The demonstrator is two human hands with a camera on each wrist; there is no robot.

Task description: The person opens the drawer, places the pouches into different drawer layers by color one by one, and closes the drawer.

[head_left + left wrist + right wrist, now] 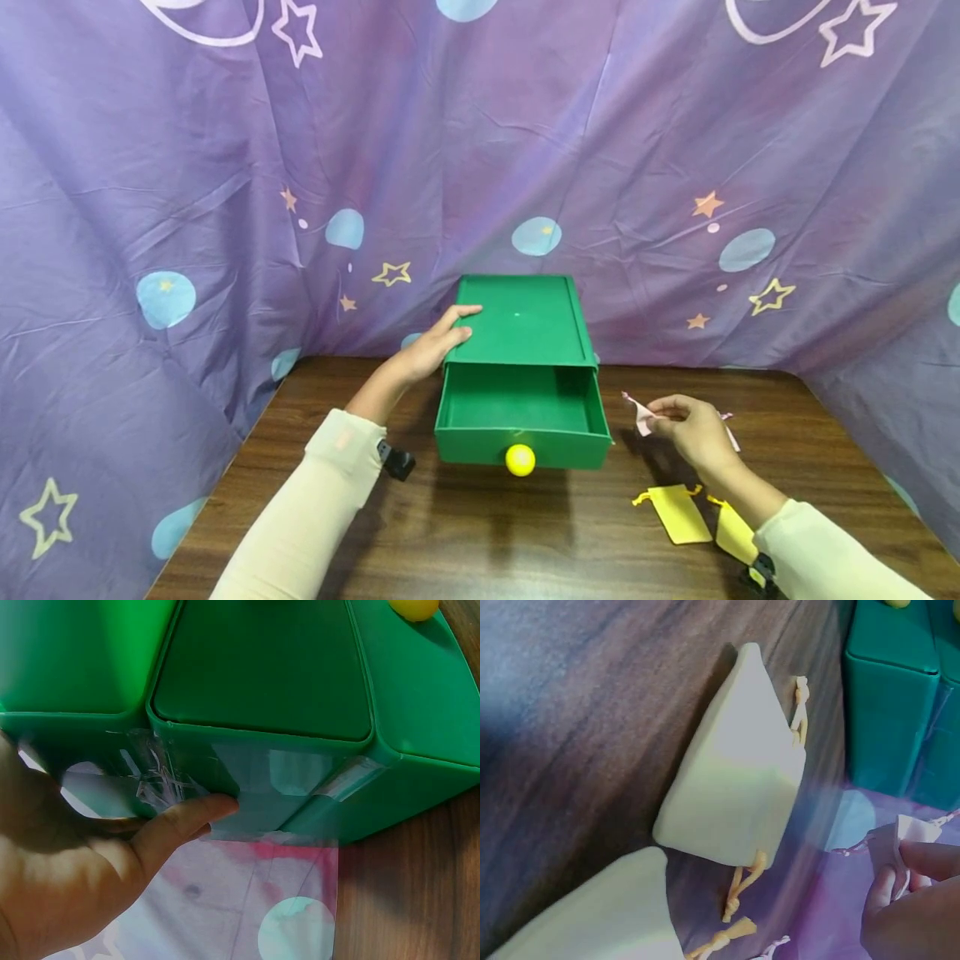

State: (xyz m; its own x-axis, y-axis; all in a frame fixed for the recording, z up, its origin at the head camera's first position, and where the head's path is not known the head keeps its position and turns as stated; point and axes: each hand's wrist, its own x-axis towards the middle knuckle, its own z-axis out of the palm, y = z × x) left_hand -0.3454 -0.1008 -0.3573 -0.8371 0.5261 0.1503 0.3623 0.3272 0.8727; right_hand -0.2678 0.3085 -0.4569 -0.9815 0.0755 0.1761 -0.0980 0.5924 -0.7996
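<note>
A green drawer box (pixel 517 321) stands at the middle of the table, its open drawer (pixel 480 447) bearing a round yellow knob (pixel 521 460). My left hand (pixel 426 350) rests on the box's left edge with fingers extended. The left wrist view shows a finger of it lying along the taped side (pixel 300 772). To the right of the drawer, my right hand (pixel 697 429) pinches a small pale pink drawstring pouch (pixel 917 829) between thumb and fingers. Behind that hand, another pink pouch (pixel 732 436) is partly hidden. The drawer's visible floor is bare green.
Two yellow drawstring pouches lie near my right forearm: one flat pouch (pixel 678 514) and a second pouch (pixel 735 532) partly covered by the sleeve. A purple patterned cloth (pixel 420 150) hangs behind the brown wooden table (pixel 517 542) and along its sides.
</note>
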